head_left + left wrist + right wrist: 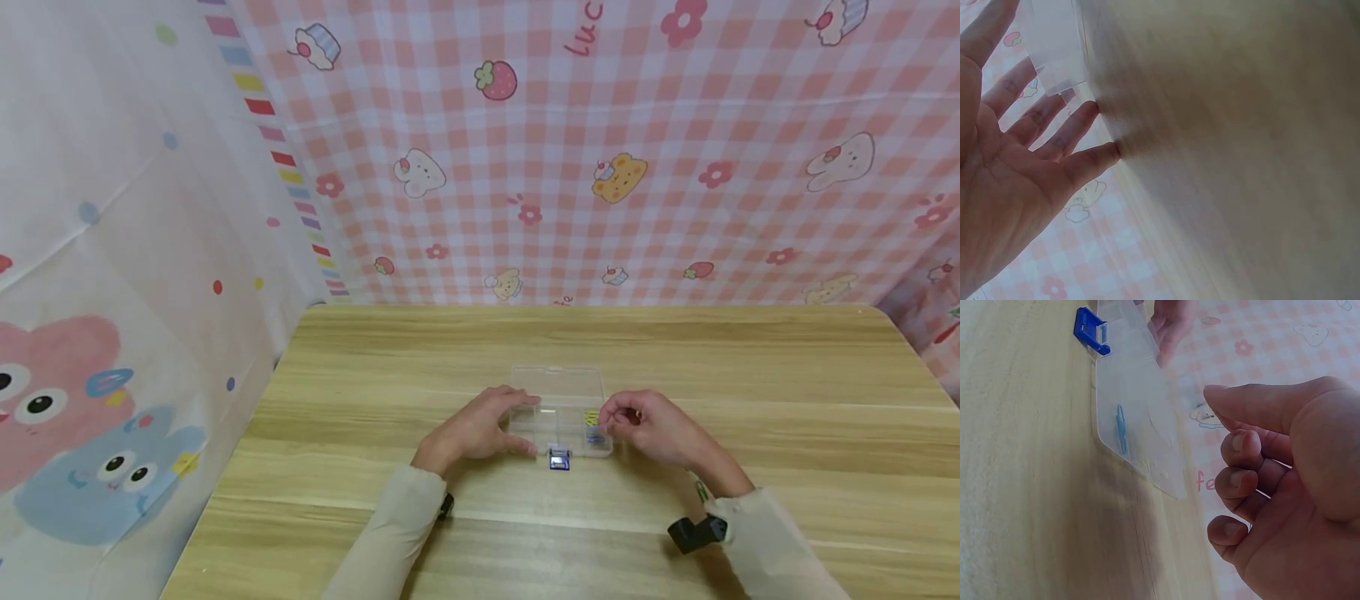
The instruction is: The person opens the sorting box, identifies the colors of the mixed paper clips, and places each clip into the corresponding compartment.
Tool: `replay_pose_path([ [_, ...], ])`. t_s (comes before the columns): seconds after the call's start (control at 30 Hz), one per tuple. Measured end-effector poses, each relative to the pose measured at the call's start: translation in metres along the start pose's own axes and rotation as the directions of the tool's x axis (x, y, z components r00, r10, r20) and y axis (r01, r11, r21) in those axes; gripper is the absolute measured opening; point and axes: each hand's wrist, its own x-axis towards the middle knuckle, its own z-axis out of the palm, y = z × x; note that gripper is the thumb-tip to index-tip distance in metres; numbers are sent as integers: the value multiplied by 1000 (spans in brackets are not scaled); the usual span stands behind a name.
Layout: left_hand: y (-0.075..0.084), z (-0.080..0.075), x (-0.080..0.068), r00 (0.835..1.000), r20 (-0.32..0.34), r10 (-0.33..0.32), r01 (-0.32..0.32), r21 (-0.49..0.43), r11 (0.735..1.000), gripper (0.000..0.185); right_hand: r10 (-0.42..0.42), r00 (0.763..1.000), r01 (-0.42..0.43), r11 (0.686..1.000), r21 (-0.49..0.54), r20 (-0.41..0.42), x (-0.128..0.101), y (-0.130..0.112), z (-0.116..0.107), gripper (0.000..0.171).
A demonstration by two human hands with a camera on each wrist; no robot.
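A clear plastic compartment box (572, 428) lies on the table, its lid (557, 382) folded back. My left hand (480, 425) holds the box's left end, thumb at the front and fingers toward the back; its two outer fingertips touch the table in the left wrist view. At the right end, my right hand (651, 427) hovers with curled fingers and the thumb (1254, 403) stretched forward. Whether it pinches anything is hidden. Small yellow pieces (592, 417) and blue pieces (595, 436) lie in the right-hand compartments. A blue latch (559, 458) hangs at the front.
The wooden table (420, 342) reaches back to a pink checked cloth (450, 225). A white cloth with cartoon prints (187, 250) hangs on the left. A black wrist device (697, 533) sits at the right sleeve.
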Motion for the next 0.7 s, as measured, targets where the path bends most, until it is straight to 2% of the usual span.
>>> replay_pose_path([
  [0.2,1,0,0,1000,2,-2,2,-7,1000,72,47,999,-47,999,-16,-13,-5,2,-4,8],
  [0.47,2,0,-1,1000,1,-9,9,-13,1000,72,82,995,-84,996,-37,-58,-26,15,-22,9],
  [0.7,3,-1,-2,1000,2,-19,19,-13,1000,72,58,992,-65,996,-59,-109,-49,39,-37,5],
])
